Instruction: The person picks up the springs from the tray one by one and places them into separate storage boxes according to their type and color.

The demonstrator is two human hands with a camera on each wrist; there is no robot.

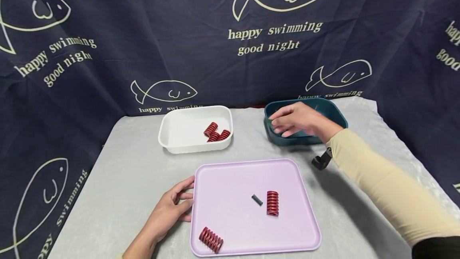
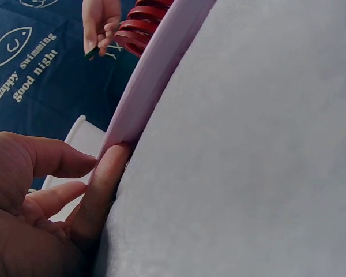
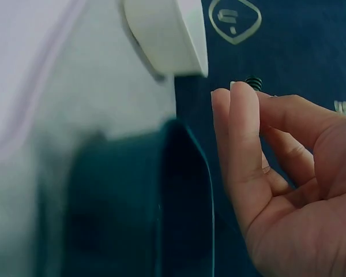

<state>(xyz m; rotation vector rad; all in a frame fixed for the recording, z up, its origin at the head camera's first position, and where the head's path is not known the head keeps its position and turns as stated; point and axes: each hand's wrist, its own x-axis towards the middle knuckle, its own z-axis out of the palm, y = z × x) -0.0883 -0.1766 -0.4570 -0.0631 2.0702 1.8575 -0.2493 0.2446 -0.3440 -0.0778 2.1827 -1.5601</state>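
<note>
My left hand (image 1: 167,213) holds the left rim of a lilac tray (image 1: 233,187), its fingertips against the edge in the left wrist view. Lying on the tray are a small dark spring (image 1: 256,200), a thick red spring (image 1: 272,203) near the middle and another red spring (image 1: 211,240) at the front left corner. Over the left part of a teal bin (image 1: 291,141) is my right hand (image 1: 298,119). Between its thumb and fingertips it pinches a small dark green spring (image 3: 254,83), mostly covered by the fingers.
A white bin (image 1: 187,129) stands at the back left, with several red springs (image 1: 215,133) in its right end. Behind the grey tabletop (image 1: 136,171) hangs a dark blue cloth (image 1: 201,51) printed with fish. The teal bin's inside is partly hidden by my right hand.
</note>
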